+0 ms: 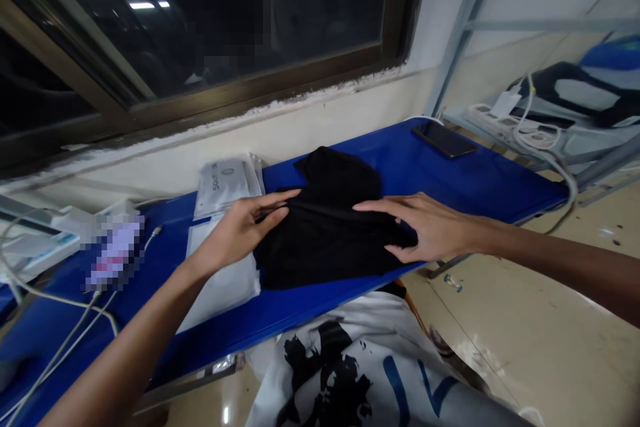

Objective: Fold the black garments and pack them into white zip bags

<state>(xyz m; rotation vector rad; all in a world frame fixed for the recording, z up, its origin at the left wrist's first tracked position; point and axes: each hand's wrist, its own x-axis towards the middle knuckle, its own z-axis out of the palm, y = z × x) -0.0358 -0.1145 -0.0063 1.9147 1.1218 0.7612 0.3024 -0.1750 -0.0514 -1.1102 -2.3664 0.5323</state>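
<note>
A black cloth garment point(325, 240) lies loosely folded on the blue tabletop point(390, 140), with a rounded part spread toward the wall. My left hand point(245, 223) is over its left edge, thumb and fingers apart. At the right side of the cloth is my right hand point(420, 223), its fingers spread and the fingertips at the fabric. Neither hand visibly grips it. Just left of the cloth lie clear plastic packets point(225, 180) with dark print, and nearer me a pale flat packet point(220, 293), partly behind my left forearm.
A dark phone point(444, 139) rests at the table's far right. On the left, a blurred lilac phone point(116, 250) has a white cable point(65, 347) running from it. Power strips point(500, 117) sit beyond both ends. A window point(250, 20) is behind the table.
</note>
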